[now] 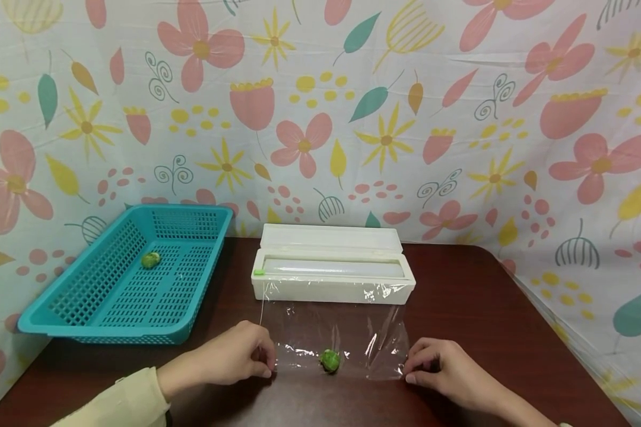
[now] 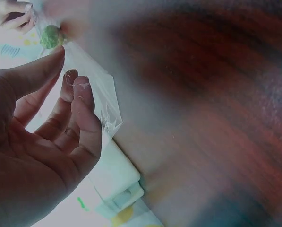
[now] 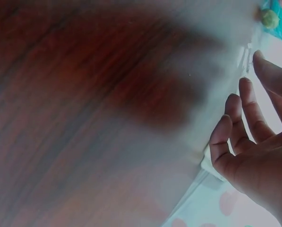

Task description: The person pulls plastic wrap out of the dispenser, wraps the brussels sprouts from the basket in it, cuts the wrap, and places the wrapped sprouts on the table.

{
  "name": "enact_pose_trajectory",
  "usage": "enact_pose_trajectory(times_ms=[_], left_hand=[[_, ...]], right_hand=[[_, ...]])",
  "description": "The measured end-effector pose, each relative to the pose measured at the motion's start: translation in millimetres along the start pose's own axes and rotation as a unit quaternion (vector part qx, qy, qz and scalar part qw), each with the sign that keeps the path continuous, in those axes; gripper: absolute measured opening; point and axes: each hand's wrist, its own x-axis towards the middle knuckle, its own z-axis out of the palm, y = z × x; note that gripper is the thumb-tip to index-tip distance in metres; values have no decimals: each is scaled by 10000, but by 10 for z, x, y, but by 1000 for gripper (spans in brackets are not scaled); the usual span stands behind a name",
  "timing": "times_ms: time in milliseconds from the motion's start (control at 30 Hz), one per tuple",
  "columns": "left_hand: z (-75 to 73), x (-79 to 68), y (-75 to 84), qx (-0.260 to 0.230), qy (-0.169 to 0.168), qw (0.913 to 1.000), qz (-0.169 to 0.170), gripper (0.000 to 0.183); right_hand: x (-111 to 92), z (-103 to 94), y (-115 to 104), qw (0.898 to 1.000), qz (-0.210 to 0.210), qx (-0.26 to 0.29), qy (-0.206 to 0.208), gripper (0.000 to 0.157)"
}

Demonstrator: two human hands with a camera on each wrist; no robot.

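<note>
A sheet of clear cling film [image 1: 352, 335] stretches from the white dispenser box [image 1: 331, 290] toward the front of the table. My left hand [image 1: 232, 356] pinches its near left corner between thumb and fingers. On the opposite side my right hand [image 1: 446, 370] pinches the near right corner. Midway between the hands, close to the film's near edge, lies a small green Brussels sprout [image 1: 329, 361]. Whether the sprout is on top of or under the film cannot be told. The left wrist view also shows the sprout [image 2: 51, 37] beyond the thumb.
A teal plastic basket [image 1: 192, 314] stands at the left with another Brussels sprout [image 1: 151, 260] inside. The box's lid [image 1: 331, 237] is raised, exposing the film roll [image 1: 333, 268]. Behind the dark wooden table [image 1: 448, 284] hangs a flower-patterned cloth [image 1: 304, 196].
</note>
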Motion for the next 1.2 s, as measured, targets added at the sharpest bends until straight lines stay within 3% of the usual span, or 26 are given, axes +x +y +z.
enact_pose_trajectory(times_ms=[333, 667, 1200], left_hand=[[-40, 46, -72, -182, 75, 9996, -205, 20], [-34, 121, -129, -488, 88, 9979, -415, 22], [74, 210, -182, -88, 168, 9978, -635, 26]], right_hand=[[93, -64, 25, 9992, 305, 254, -30, 15], [129, -63, 114, 9975, 698, -36, 129, 8], [152, -12, 179, 9968, 745, -286, 39, 10]])
